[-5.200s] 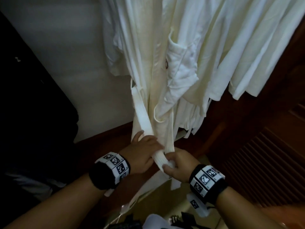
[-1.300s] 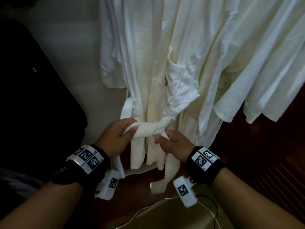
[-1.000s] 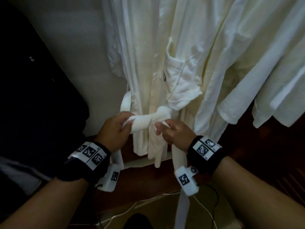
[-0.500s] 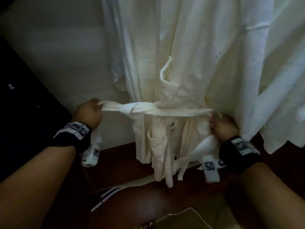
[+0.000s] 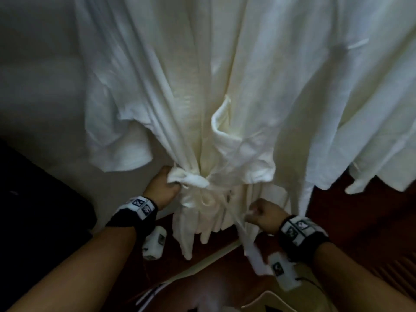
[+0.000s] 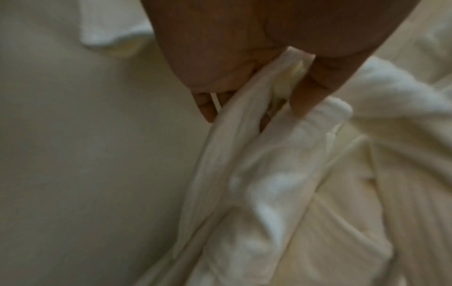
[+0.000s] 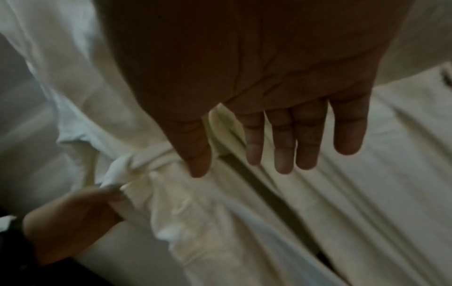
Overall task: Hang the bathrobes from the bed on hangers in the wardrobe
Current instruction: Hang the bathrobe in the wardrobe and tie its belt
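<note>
Cream cotton bathrobe (image 5: 202, 86) hangs in the wardrobe, its white cloth belt (image 5: 191, 179) knotted crosswise. Left hand (image 5: 162, 188) grips the knot's left end, nearest; right hand (image 5: 263, 215) pinches the trailing tail lower right.

Hanging bathrobes (image 5: 225, 64) fill the space ahead, with bare wall (image 5: 38, 75) open to their left

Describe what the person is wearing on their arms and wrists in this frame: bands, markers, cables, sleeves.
Both forearms are bare, with no sleeves in view. Each wrist carries a wide black band topped by white panels printed with black square fiducial markers. Under each wrist hangs a small white box-shaped unit, also bearing a black marker; the right one has a thin dark cable trailing from it.
</note>
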### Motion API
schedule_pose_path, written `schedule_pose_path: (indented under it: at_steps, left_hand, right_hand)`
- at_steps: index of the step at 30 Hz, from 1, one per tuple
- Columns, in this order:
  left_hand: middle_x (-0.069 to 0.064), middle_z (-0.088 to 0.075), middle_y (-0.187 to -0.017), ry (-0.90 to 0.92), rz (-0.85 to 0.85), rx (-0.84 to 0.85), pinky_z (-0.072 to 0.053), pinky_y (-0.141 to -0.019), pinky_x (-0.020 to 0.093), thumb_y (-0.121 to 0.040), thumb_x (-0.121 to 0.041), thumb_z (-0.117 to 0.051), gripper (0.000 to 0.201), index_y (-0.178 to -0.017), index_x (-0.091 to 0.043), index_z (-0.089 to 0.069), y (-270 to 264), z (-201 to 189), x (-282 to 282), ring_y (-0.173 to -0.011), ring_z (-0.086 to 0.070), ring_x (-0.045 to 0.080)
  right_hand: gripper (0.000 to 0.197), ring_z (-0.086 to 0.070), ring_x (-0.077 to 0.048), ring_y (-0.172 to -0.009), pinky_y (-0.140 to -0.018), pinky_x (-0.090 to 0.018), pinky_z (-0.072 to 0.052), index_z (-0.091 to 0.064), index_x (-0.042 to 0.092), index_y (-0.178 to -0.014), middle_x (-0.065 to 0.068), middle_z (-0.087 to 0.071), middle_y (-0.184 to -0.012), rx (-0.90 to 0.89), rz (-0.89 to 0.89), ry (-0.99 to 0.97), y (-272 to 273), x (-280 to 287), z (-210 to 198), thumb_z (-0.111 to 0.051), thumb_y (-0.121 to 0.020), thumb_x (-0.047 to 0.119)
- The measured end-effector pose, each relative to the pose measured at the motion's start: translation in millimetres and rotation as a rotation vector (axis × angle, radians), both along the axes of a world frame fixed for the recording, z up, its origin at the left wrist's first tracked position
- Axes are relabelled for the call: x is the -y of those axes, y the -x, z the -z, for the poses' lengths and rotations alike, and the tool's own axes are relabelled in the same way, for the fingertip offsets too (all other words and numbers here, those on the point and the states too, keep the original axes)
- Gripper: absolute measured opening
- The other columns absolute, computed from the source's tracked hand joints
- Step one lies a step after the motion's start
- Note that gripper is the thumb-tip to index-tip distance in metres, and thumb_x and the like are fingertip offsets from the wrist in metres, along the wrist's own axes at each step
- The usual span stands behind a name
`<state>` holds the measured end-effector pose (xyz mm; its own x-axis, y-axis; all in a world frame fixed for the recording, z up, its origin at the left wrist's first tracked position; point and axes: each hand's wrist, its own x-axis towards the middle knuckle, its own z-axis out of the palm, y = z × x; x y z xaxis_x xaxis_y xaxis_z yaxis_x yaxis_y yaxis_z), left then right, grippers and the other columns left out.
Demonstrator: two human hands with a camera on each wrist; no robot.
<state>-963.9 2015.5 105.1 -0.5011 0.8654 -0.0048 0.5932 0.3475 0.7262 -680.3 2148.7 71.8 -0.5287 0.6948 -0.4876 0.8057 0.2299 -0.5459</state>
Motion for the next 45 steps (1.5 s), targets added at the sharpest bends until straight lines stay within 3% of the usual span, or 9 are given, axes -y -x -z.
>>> schedule_pose_path:
  at_steps: [4,7,14,25,28,31,37,40,45]
  left_hand:
    - [0.001,-0.06,-0.087,-0.135,0.054,-0.065,-0.038,-0.058,0.017,-0.078,-0.034,-0.056,0.034,-0.107,-0.018,-0.045,-14.2,1.9,2.3,-0.075,-0.059,0.019]
    - [-0.002,-0.062,-0.089,-0.047,0.128,-0.119,-0.047,-0.065,0.029,-0.08,-0.046,-0.056,0.034,-0.103,-0.025,-0.042,-18.0,-0.4,6.2,-0.079,-0.062,0.019]
    - [0.011,-0.07,-0.099,-0.068,-0.01,-0.356,-0.051,-0.067,0.035,-0.088,-0.056,-0.055,0.053,-0.122,-0.019,-0.039,-4.8,-19.7,19.3,-0.087,-0.067,0.033]
    - [0.009,-0.056,-0.072,0.076,-0.115,-0.298,-0.044,-0.059,0.032,-0.095,-0.028,-0.045,0.021,-0.08,-0.015,-0.037,18.8,13.4,39.2,-0.067,-0.061,0.03]
    - [0.008,-0.054,-0.079,-0.128,-0.083,-0.422,-0.045,-0.065,0.035,-0.086,-0.023,-0.051,0.014,-0.079,-0.013,-0.044,19.7,-37.1,24.0,-0.071,-0.055,0.03]
    - [0.005,-0.052,-0.089,-0.423,-0.178,-0.566,-0.044,-0.071,0.035,-0.084,-0.019,-0.059,0.012,-0.087,-0.018,-0.047,22.1,-134.8,3.8,-0.08,-0.054,0.028]
    - [0.018,-0.058,-0.112,-0.924,-0.193,-0.815,-0.041,-0.095,0.038,-0.081,-0.026,-0.059,0.043,-0.118,-0.004,-0.054,5.4,-359.8,-50.9,-0.105,-0.054,0.034]
    - [0.017,-0.061,-0.12,-0.712,-0.24,-0.816,-0.044,-0.096,0.039,-0.093,-0.049,-0.04,0.05,-0.122,-0.011,-0.054,9.6,-431.1,-78.4,-0.11,-0.057,0.034]
    - [0.017,-0.071,-0.101,-0.677,-0.225,-0.748,-0.048,-0.085,0.034,-0.085,-0.069,-0.014,0.079,-0.105,-0.012,-0.065,18.4,-431.3,-90.9,-0.099,-0.065,0.034]
  right_hand:
    - [0.079,-0.051,-0.016,-0.117,-0.089,-0.026,-0.041,-0.04,0.024,-0.139,0.005,-0.05,-0.128,-0.22,-0.022,0.011,52.3,25.4,10.6,-0.071,-0.075,0.057]
    - [0.061,-0.056,-0.017,-0.114,-0.09,-0.029,-0.044,-0.048,0.02,-0.129,0.006,-0.056,-0.121,-0.36,0.079,-0.015,73.3,35.8,23.0,-0.073,-0.079,0.045]
    - [0.045,-0.056,-0.029,-0.119,-0.094,-0.03,-0.041,-0.053,0.012,-0.132,-0.014,-0.059,-0.131,-0.267,-0.059,-0.26,81.3,32.8,-10.5,-0.04,-0.101,0.042]
    - [0.084,-0.059,-0.028,-0.117,-0.098,-0.031,-0.043,-0.061,0.02,-0.124,-0.011,-0.063,-0.127,-0.133,-0.082,-0.458,7.4,-3.2,-47.5,-0.018,-0.081,0.077]
    - [0.024,-0.065,-0.021,-0.091,-0.074,-0.028,-0.044,-0.059,0.026,-0.089,0.001,-0.068,-0.088,-0.148,-0.198,-0.506,-2.6,14.9,-107.0,-0.05,-0.091,0.048]
    - [0.02,-0.057,-0.008,-0.063,-0.063,-0.028,-0.046,-0.054,0.029,-0.075,0.007,-0.059,-0.065,-0.424,-0.22,-0.657,-11.1,22.3,-201.9,-0.067,-0.083,0.042]
    - [0.04,-0.054,-0.015,-0.095,-0.088,-0.026,-0.042,-0.06,0.026,-0.104,0.002,-0.056,-0.1,-0.886,-0.077,-1.249,23.0,32.0,-409.9,-0.057,-0.075,0.053]
    - [0.055,-0.042,-0.03,-0.125,-0.106,-0.041,-0.032,-0.046,0.03,-0.131,-0.005,-0.044,-0.129,-0.556,-0.03,-1.326,69.8,28.6,-470.5,-0.05,-0.081,0.052]
    - [0.059,-0.051,-0.031,-0.115,-0.093,-0.041,-0.04,-0.035,0.018,-0.129,-0.008,-0.051,-0.127,-0.321,-0.009,-1.357,101.6,-6.4,-461.0,-0.05,-0.086,0.056]
